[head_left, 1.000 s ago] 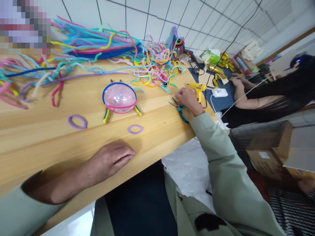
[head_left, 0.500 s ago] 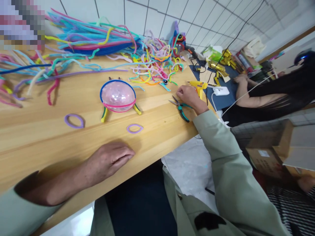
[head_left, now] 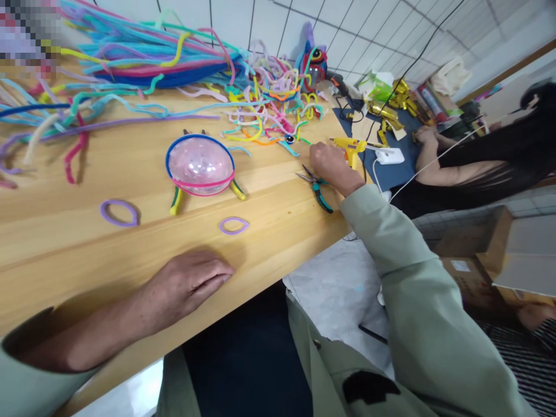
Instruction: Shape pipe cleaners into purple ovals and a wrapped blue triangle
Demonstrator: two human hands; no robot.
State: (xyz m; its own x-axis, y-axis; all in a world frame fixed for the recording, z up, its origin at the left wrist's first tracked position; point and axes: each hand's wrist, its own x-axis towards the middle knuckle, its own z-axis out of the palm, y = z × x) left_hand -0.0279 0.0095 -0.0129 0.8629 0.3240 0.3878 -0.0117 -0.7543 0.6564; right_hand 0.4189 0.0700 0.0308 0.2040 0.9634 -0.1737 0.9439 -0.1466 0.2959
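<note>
My left hand [head_left: 191, 284] rests on the table near its front edge, fingers pressed together, with nothing seen in them. At the right, my right hand [head_left: 333, 165] is closed beside a yellow glue gun [head_left: 355, 147] and partly over the pliers [head_left: 320, 194] with teal-black handles; what its fingers hold, if anything, is hidden. Between the hands and the wall sits a clear pinkish dome [head_left: 200, 165] rimmed with blue and pink pipe cleaners, on yellow-green legs. Two purple pipe-cleaner loops lie in front of it, a left loop [head_left: 119, 213] and a right loop [head_left: 233, 226].
A bundle of pipe cleaners [head_left: 160, 55] and a tangle of cut pieces [head_left: 278, 104] lie along the tiled wall. Behind my right hand are a white power strip [head_left: 390, 156] and cables. Another person's arm [head_left: 443, 171] rests on the blue mat. Cardboard boxes [head_left: 464, 278] stand at right.
The view has shifted slightly, so the table things appear a little further left and higher. My right hand has edged slightly over the pliers' handle side; my left hand stays resting.
</note>
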